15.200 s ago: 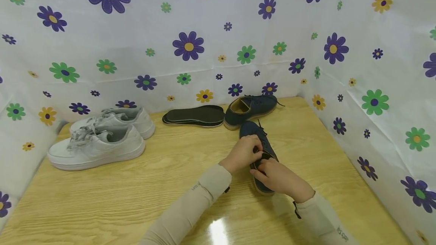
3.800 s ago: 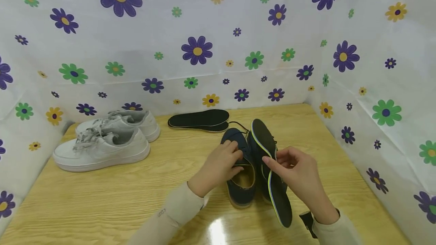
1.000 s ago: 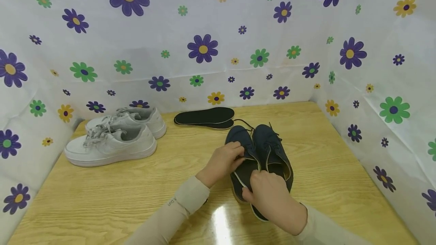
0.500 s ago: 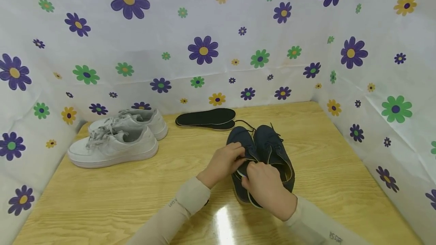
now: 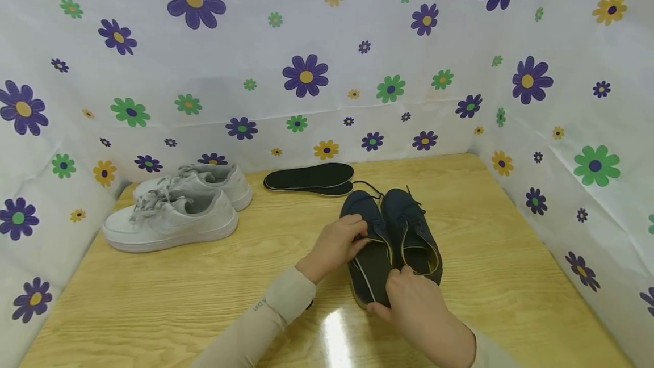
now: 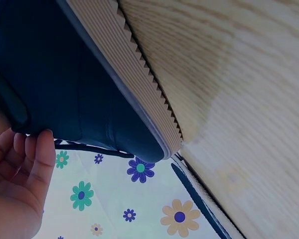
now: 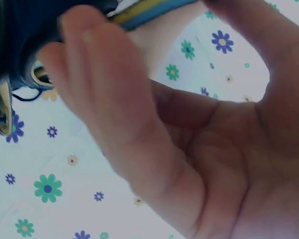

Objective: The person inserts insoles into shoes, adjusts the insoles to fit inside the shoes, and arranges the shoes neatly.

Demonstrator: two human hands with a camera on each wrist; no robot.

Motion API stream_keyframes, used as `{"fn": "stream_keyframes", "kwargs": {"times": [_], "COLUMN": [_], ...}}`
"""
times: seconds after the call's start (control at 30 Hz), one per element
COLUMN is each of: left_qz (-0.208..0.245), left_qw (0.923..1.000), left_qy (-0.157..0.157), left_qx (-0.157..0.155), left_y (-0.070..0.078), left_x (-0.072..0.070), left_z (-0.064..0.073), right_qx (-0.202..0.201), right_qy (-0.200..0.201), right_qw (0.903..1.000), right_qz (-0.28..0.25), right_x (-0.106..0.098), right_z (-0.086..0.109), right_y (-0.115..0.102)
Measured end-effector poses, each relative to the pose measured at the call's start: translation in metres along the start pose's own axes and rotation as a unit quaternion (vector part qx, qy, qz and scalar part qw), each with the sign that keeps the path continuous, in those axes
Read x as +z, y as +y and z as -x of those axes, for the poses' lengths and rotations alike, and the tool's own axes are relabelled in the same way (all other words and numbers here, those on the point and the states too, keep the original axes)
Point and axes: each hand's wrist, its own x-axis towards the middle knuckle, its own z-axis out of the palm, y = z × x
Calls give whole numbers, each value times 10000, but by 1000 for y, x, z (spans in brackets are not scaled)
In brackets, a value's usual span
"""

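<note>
A black insole [image 5: 375,268] lies partly inside the left of two navy lace-up shoes [image 5: 360,207], its front end hidden under the tongue. My left hand [image 5: 334,243] grips that shoe at the front of its opening; the left wrist view shows the fingertips against the dark upper [image 6: 65,74]. Near the heel, my right hand [image 5: 421,311] holds the insole across its width, thumb on one edge and fingers at the other. In the right wrist view the insole's edge [image 7: 157,11] shows yellow and blue stripes. The other navy shoe [image 5: 406,212] stands alongside, touching, with a dark insole in it.
Two black insoles [image 5: 309,176] lie overlapped at the back of the wooden table [image 5: 245,300]. A pair of white sneakers [image 5: 171,220] stands at the left. Flowered white cloth [image 5: 245,44] walls in the back and sides.
The insole has slid from beyond the left shoe's heel further into it. Over the last half second my right hand has moved back toward the heel. My left hand has kept its grip.
</note>
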Motion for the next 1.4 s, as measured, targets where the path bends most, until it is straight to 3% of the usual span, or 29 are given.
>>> {"fn": "stream_keyframes", "kwargs": {"times": [0.23,0.57,1.4], "left_qz": [13,115,97], "left_qw": [10000,9999,9999], "left_qy": [15,46,-10], "left_qx": [-6,-13,-99], "left_y": [0,-1,2], "left_x": [0,0,-3], "left_z": [1,1,0], "right_qx": [-179,-493,-933], "right_qy": [219,797,1003], "right_qw": [9992,9953,9859], "right_qz": [-275,-230,-958], "right_x": [0,2,18], "right_z": [-4,-14,-48], "right_y": [-1,0,4]}}
